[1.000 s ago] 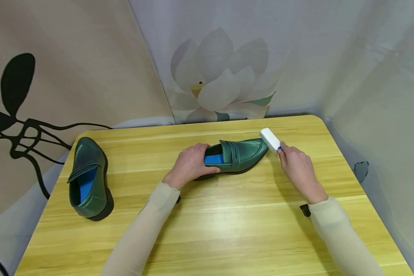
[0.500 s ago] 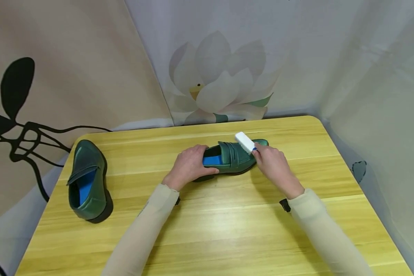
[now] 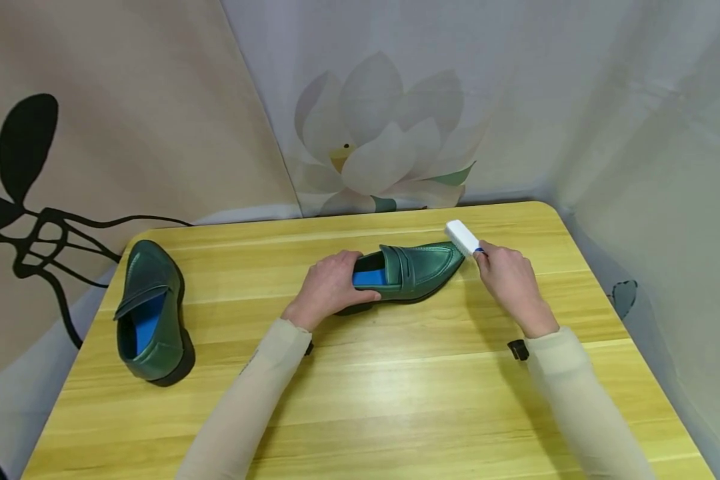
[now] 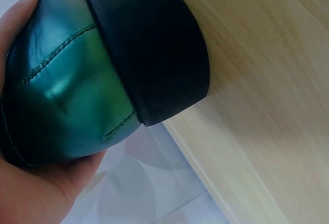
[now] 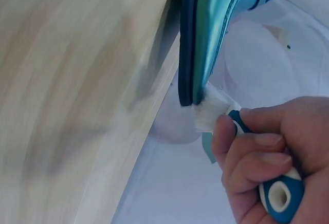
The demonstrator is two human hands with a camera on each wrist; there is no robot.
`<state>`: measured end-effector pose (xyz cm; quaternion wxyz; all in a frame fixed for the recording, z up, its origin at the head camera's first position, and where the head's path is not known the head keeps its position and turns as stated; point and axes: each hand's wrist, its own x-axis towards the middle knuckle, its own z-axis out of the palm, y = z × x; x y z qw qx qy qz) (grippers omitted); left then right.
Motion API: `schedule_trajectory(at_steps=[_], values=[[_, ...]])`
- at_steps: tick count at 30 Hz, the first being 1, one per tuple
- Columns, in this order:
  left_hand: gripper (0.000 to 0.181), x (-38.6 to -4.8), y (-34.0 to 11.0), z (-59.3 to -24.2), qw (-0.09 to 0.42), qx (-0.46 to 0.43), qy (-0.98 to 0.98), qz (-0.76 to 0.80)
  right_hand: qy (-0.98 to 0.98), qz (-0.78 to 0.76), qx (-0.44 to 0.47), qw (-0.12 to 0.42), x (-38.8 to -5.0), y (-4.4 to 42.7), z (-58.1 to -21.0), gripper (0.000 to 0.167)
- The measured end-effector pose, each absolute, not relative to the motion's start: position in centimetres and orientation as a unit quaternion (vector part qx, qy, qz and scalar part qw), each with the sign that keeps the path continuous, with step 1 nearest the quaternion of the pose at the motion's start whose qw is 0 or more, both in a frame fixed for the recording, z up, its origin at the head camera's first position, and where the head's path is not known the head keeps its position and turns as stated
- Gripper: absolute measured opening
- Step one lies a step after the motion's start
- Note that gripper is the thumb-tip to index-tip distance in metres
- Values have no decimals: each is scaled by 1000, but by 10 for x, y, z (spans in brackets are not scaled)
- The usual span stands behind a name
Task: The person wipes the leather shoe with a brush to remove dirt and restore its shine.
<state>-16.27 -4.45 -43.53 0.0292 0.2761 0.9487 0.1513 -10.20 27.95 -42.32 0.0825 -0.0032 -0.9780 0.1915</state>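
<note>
- While the left hand (image 3: 331, 285) grips the green shoe (image 3: 423, 272) round its back end, the right hand (image 3: 514, 285) holds a small white brush (image 3: 463, 237) at the pointed toe (image 3: 443, 261).
- The shoe sits near the middle of the table (image 3: 396, 407), sole down, with its toe pointing to the right and its blue insole (image 3: 370, 277) showing.
- In the right wrist view, fingers curl round the blue-and-white handle (image 5: 292, 198), and the bristles (image 5: 212, 110) appear to touch the very tip of the toe (exactly how hard they press, I cannot tell).
- The step in hand looks like brushing the upper, with this stroke at its front end.
- The next move, I judge, calls for bringing the brush back over the front of the shoe, bristles flat to the leather, while the left hand steadies the heel (image 4: 159, 54).
- A hard push at the tip could swing the shoe, so the hold at the back matters.
- A matching shoe (image 3: 159, 333) stands upright at the table's left side, well apart from both hands and probably due the same treatment.
</note>
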Motion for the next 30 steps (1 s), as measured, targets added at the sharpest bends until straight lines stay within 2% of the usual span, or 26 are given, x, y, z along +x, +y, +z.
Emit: schedule_trajectory(at_steps=[5, 17, 26, 30], values=[[91, -162, -44, -436, 33, 273, 949, 152, -979, 189, 2, 76, -98, 279, -425, 36], [91, -162, -44, -435, 36, 271, 948, 161, -961, 255, 58, 89, -68, 238, -443, 40], [91, -162, -44, -435, 34, 272, 949, 157, -969, 205, 6, 138, -70, 265, -448, 38], [90, -162, -45, -435, 34, 271, 949, 157, -970, 202, -2, 134, -71, 270, -448, 38]])
